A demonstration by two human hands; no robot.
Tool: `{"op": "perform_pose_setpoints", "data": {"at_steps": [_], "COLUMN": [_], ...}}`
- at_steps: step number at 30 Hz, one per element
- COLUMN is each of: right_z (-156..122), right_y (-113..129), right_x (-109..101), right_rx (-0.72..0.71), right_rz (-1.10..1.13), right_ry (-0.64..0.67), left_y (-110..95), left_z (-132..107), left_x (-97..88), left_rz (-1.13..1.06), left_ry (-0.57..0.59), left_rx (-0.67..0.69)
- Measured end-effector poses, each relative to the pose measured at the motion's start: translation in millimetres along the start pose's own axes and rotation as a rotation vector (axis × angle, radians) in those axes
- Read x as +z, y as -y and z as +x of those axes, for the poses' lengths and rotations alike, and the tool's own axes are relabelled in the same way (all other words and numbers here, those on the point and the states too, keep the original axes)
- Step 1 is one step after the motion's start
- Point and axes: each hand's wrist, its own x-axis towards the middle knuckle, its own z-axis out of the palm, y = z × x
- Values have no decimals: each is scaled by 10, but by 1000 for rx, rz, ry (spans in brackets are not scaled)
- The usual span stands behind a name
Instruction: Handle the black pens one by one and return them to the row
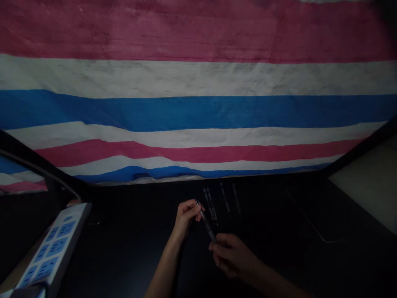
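Both hands hold one dark pen [206, 224] above the black table [130, 248]. My left hand [186, 215] pinches its upper, thinner end between thumb and fingers. Around the lower, thicker end, the fingers of my right hand [231, 253] are closed. The pen slants from upper left to lower right. Just beyond it, two slim pen-like pieces [211, 203] lie close together on the table. Farther right are another pen-like piece [225, 198] and a fainter one [236, 198]. Dim light hides their details.
A white power strip [58, 244] with several sockets stands at the left. Behind the table hangs a striped red, white and blue sheet [198, 111]. A thin, dark flat shape [328, 215] with a pale edge lies at the right.
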Motion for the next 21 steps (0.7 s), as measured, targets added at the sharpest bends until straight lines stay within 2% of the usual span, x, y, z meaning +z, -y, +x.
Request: {"op": "perform_pose_setpoints", "data": {"at_steps": [8, 15, 18, 21], "right_z": [83, 39, 45, 86], "right_y": [-97, -106, -99, -105], "right_x": [-76, -104, -117, -122], "right_rx": [1, 39, 38, -3], "right_rz": [87, 182, 194, 193], "right_ry": [152, 257, 268, 224], "left_y": [-13, -28, -38, -45], "left_z": [5, -20, -29, -36], "left_x": [-29, -33, -3, 34], "left_rz": [-53, -124, -149, -165], "left_ry": [61, 131, 149, 161], "left_rx": [-12, 0, 8, 13]}}
